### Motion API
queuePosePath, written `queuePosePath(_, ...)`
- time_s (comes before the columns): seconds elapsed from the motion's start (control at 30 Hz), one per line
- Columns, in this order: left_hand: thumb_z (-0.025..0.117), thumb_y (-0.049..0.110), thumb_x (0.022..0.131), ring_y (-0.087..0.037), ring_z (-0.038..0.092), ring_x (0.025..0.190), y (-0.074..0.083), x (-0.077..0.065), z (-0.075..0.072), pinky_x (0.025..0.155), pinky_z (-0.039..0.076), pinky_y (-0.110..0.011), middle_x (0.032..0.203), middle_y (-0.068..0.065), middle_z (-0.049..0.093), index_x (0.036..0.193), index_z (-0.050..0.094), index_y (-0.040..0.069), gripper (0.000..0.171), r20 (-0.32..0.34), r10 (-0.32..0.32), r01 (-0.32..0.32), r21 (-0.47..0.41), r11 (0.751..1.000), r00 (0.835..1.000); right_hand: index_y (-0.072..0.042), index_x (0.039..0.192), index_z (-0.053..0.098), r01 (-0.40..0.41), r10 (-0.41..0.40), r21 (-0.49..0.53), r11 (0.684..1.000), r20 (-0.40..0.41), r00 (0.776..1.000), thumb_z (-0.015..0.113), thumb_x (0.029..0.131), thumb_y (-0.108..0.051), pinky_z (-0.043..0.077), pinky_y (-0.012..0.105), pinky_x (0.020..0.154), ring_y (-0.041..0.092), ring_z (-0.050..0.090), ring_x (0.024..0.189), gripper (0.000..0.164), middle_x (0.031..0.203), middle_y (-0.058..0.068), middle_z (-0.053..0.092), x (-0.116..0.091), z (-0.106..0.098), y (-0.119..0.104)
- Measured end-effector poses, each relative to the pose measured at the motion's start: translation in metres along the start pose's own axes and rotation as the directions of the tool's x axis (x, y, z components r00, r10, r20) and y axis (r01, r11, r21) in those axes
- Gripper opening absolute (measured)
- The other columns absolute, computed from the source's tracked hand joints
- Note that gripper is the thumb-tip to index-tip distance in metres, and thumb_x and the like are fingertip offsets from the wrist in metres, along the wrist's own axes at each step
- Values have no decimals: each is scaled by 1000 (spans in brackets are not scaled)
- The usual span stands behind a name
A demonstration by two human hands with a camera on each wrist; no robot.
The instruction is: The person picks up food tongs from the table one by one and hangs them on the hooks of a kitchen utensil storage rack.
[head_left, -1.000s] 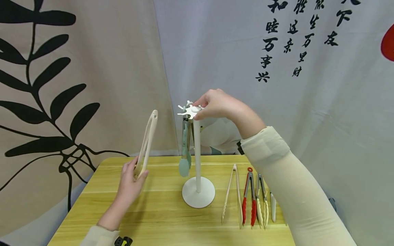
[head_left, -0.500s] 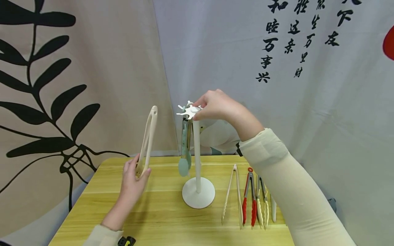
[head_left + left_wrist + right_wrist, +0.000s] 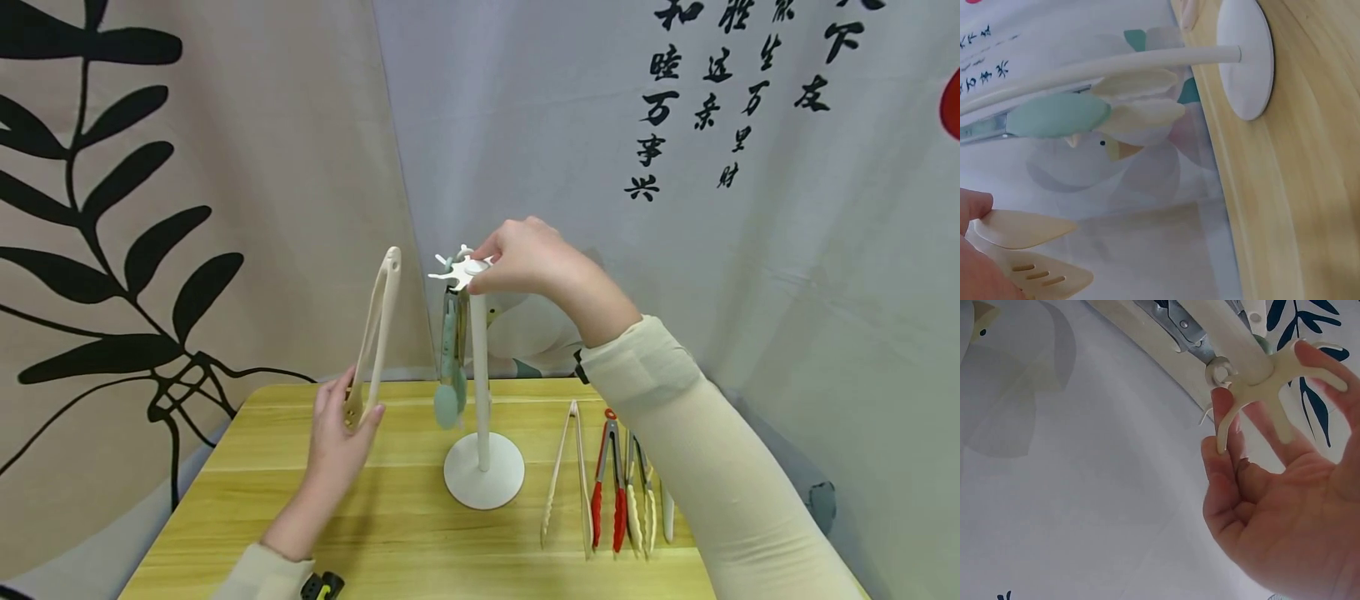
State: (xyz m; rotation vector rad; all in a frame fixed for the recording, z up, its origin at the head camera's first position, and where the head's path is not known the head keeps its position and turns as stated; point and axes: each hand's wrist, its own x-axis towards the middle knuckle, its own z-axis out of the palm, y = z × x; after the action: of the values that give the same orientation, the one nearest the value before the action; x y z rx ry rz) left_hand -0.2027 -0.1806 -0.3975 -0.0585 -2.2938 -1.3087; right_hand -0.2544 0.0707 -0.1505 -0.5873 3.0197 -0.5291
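My left hand (image 3: pixel 337 437) holds cream tongs (image 3: pixel 386 312) by their lower part, hinge end up, left of the white stand. Their slotted head (image 3: pixel 1047 275) shows below the fingers in the left wrist view. With thumb and fingers, my right hand (image 3: pixel 540 271) grips the hooked top (image 3: pixel 459 273) of the stand (image 3: pixel 480 367). Green-tipped tongs (image 3: pixel 446 404) hang from a hook on the stand's left. Behind them, in the left wrist view, hang cream-tipped tongs (image 3: pixel 1147 115). The right wrist view shows fingers (image 3: pixel 1217 465) among the stand's curved hooks.
Right of the stand's round base (image 3: pixel 484 492), cream tongs (image 3: pixel 583 483), red-tipped tongs (image 3: pixel 620 512) and metal tongs with cream tips (image 3: pixel 649 517) lie in a row on the wooden table (image 3: pixel 442 558). A white piece (image 3: pixel 667 512) beside them is partly hidden by the right sleeve.
My left hand has moved right and slightly up with the cream tongs, closer to the stand. The stand's top has shifted slightly left under my right hand.
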Motion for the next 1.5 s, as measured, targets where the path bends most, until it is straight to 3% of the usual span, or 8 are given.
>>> queuePosePath(0.37,70,11,85,-31,46,113,7,-3,5,94,45,-51,133,-14,39,146,35,13,70,5,43,-43,-13,999,999,-28,121,66,-29,27,-56,998,-33,999,67,76,-41,39,34,93,18,45,117,47,125,-6,61,1,2,-4)
queuePosePath(0.77,71,12,84,-27,44,109,8,-7,10,89,41,-45,128,-15,41,145,37,14,70,-33,154,-153,11,988,988,-24,117,68,-33,29,-62,998,-64,998,69,75,-44,41,35,96,18,50,120,47,125,-8,61,0,2,-6)
queuePosePath(0.93,72,11,83,-27,44,110,10,-7,11,89,41,-46,128,-15,41,144,38,14,70,-47,172,-172,16,985,984,-25,110,71,-32,26,-82,996,-82,996,68,73,-44,42,33,90,15,53,109,41,123,-8,62,0,2,-8)
queuePosePath(1.0,72,9,83,-28,44,110,10,-7,11,89,41,-46,127,-16,41,144,38,13,70,-58,193,-192,19,981,980,-25,98,73,-27,18,-86,996,-95,995,67,73,-42,41,31,82,13,53,98,31,119,-10,63,0,3,-8)
queuePosePath(1.07,72,7,82,-29,44,109,10,-7,11,87,41,-46,125,-18,42,144,39,12,70,-70,218,-217,24,976,973,-23,77,69,-20,11,-92,996,-103,995,66,72,-40,37,28,73,12,48,85,18,100,-11,65,-1,3,-9)
queuePosePath(1.17,73,5,81,-31,44,109,10,-7,12,84,41,-46,123,-20,43,142,41,9,70,-85,253,-251,34,967,964,-21,55,45,-11,0,-99,995,-114,994,64,71,-35,27,27,61,12,34,68,29,65,-10,46,-2,3,-10)
queuePosePath(1.27,73,5,81,-30,43,108,10,-7,13,82,42,-46,122,-19,44,143,41,10,70,-89,265,-261,45,964,960,-20,51,29,-2,-13,-121,993,-116,993,61,70,-33,20,27,57,12,21,60,40,56,-6,21,-3,3,-11)
queuePosePath(1.5,73,5,81,-30,43,108,12,-8,14,83,42,-46,122,-19,44,142,41,10,69,-91,254,-250,52,967,963,-20,49,26,0,-19,-158,987,-119,993,58,70,-32,19,27,56,12,16,56,41,52,-7,17,-4,3,-13)
